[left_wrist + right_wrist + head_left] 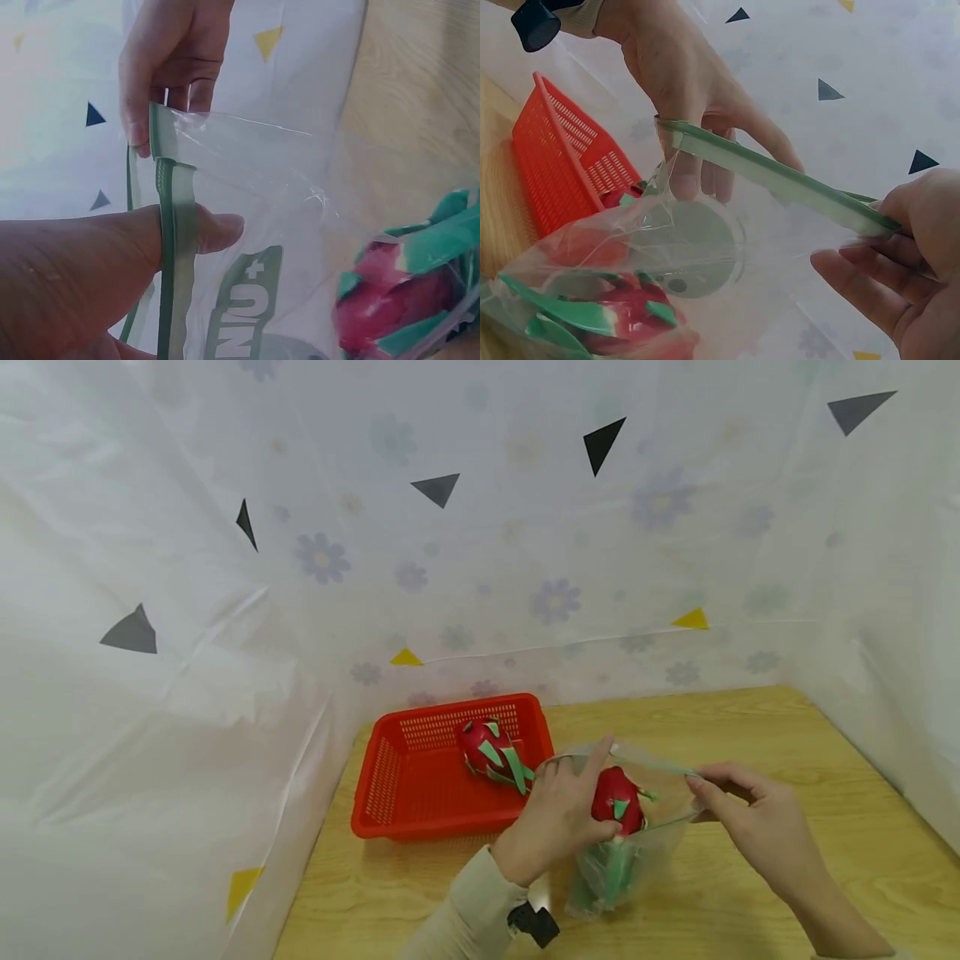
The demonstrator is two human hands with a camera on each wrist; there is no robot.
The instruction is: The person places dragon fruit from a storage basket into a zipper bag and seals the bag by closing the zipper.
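Note:
A clear zip bag with a green-edged mouth holds a red dragon fruit with green scales. My right hand pinches the corner of the mouth between thumb and fingers, seen also in the right wrist view. At the opposite side, my left hand spreads the mouth, its index finger and thumb stretched apart along the two edges. The left thumb reaches past the green zip strip and shows through the film. In the bag, the fruit lies well below the mouth.
A red perforated basket stands left of the bag, close to my left hand. Another dragon fruit lies inside it, toward the right end. The wooden table is bounded by pale plastic sheeting with flowers and triangles.

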